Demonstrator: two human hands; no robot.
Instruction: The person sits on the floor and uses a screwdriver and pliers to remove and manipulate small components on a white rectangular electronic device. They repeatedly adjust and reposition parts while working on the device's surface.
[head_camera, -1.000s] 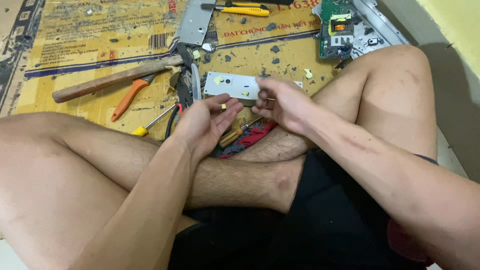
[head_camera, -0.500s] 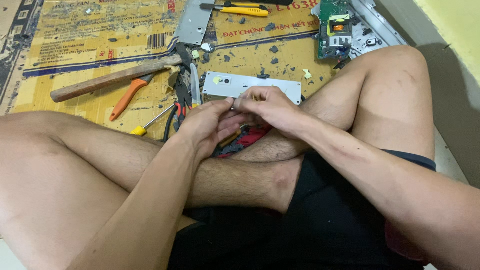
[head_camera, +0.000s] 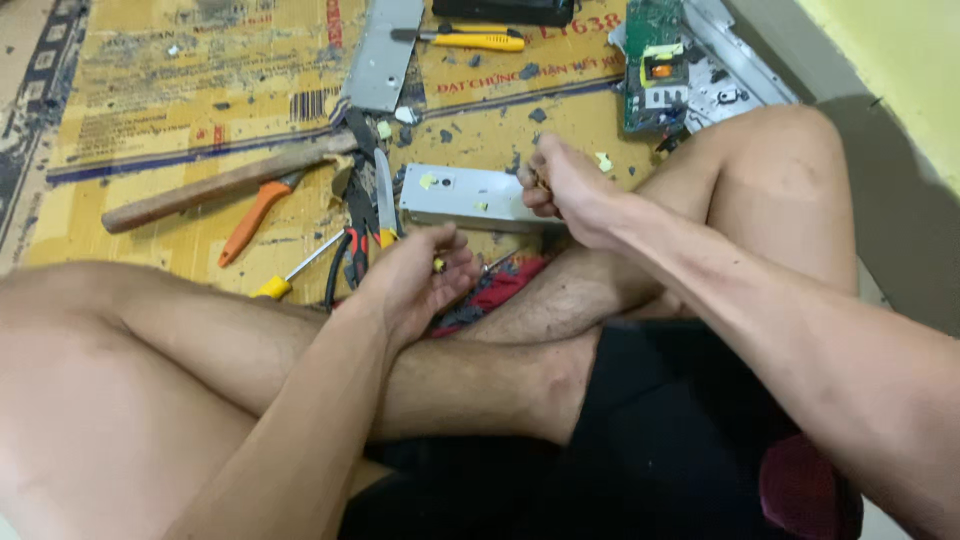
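The left hand (head_camera: 415, 280) is nearest, palm up above the crossed legs, its grip loosely half open around a small yellow-tipped piece (head_camera: 438, 264). Just beyond it the right hand (head_camera: 562, 185) is curled into a tight grip; what it pinches cannot be told. Touching that grip's far side, the grey metal box (head_camera: 462, 195) lies on cardboard (head_camera: 150, 110). Left of both grips lie scissors (head_camera: 385, 195), orange pliers (head_camera: 252, 215) and a hammer (head_camera: 215, 185).

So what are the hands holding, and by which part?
Right hand pinches something small, too hidden to identify. Left hand is cupped open; what it holds cannot be told.
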